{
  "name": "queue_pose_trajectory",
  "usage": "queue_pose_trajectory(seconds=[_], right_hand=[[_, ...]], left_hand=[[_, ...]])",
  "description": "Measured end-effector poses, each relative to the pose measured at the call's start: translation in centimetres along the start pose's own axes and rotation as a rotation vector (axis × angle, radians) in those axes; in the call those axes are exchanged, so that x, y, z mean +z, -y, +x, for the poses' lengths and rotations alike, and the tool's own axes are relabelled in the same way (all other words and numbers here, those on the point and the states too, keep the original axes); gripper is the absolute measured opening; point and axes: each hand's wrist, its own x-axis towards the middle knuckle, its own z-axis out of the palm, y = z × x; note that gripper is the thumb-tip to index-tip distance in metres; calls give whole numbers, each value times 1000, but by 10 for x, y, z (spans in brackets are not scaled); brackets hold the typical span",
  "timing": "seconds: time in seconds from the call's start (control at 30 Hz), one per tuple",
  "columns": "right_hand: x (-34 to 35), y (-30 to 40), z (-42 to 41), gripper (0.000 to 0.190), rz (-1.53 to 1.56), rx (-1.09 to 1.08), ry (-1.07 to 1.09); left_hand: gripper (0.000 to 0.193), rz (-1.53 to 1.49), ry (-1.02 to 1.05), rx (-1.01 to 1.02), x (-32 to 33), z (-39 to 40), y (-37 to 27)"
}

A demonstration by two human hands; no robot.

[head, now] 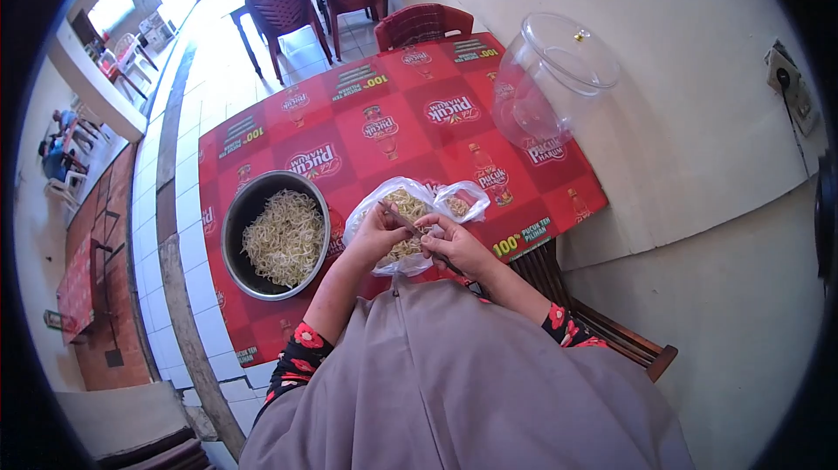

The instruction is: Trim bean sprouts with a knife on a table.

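Note:
A knife (414, 230) slants over an open white plastic bag (357, 216) of bean sprouts (407, 203). My right hand (454, 249) grips it, with the handle end towards me and the blade pointing away to the left. At the blade's far end is my left hand (376, 234), its fingers curled close together; whether a sprout is pinched there is too small to tell. To the left stands a deep metal pot (229, 254) holding a large heap of bean sprouts (285, 237). A smaller plastic bag (480, 198) with pale scraps (458, 206) sits just beyond my right hand.
A red printed cloth covers the table (353, 97). At its far right is a clear lidded plastic jar (537, 97), near the wall (668, 162). A wooden chair (615, 326) is at my right, and red plastic chairs (288, 12) stand beyond. People (55, 152) sit far left.

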Motion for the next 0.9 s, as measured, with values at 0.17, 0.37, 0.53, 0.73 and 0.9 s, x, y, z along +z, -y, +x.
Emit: queue_pose_trajectory(seconds=[0.17,0.37,0.53,0.73,0.9], right_hand=[[-12,-8,-2,21,68,-36,-43],[-19,-12,-2,19,100,-93,-130],[-34,-13,2,19,115,-111,-172],[-60,-3,11,20,51,-112,-291],[-71,1,19,26,-26,-141,-412]], left_hand=[[40,87,23,-24,18,5,-7],[42,229,30,4,31,17,-5],[37,290,63,6,42,25,-1],[32,189,-45,48,27,16,-6],[26,266,-305,141,-27,-14,-13]])
